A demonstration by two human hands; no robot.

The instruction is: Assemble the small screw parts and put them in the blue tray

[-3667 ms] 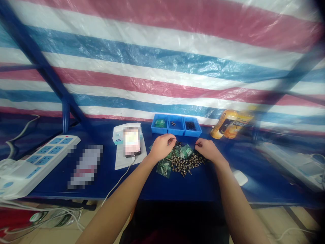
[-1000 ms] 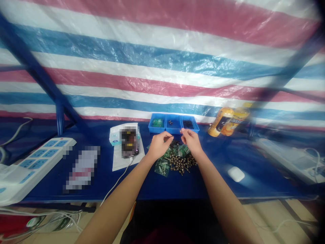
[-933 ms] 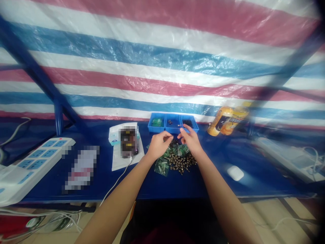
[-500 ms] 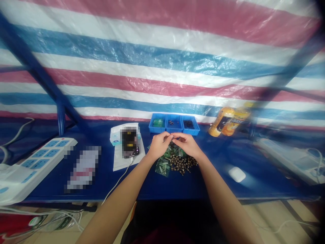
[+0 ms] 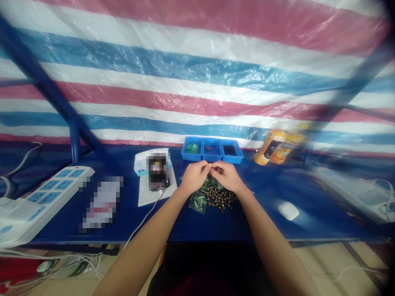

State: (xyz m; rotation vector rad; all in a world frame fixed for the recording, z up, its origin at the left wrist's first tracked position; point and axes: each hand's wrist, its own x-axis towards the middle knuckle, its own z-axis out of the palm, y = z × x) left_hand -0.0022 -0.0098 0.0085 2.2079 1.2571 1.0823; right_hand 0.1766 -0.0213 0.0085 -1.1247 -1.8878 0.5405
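- The left hand (image 5: 194,177) and the right hand (image 5: 224,176) are held curled over the heap, with the fingertips (image 5: 210,166) of both brought together in a pinch. Whatever lies between them is too small to be made out, so a held part cannot be confirmed.
- A heap of small brass threaded connectors (image 5: 219,198), ridged and glinting, is piled on the table directly below the hands.
- Crumpled clear plastic bags (image 5: 197,202) with green contents are spread along the heap's left side, partly beneath the left hand.
- A shallow blue plastic tray (image 5: 212,151) with three rectangular compartments is placed just beyond the hands. Green bagged items are held in the left compartment, a few small metal parts in the middle one, and dark small parts in the right one.
- A blue table (image 5: 253,224) with a smooth, glossy top bears everything.
- A pixelated phone (image 5: 158,172) is laid on a white paper packet (image 5: 157,198), with a white cable (image 5: 142,220) trailing over the table edge.
- A white power strip (image 5: 55,185) with blue panels is placed at the far left.
- Two rounded yellow plastic bottles (image 5: 273,147) are stood at the right, beside the tray.
- A smooth white oval object (image 5: 288,211) is lying right of the hands.
- A striped, creased plastic tarpaulin (image 5: 197,82) is hung behind the table.
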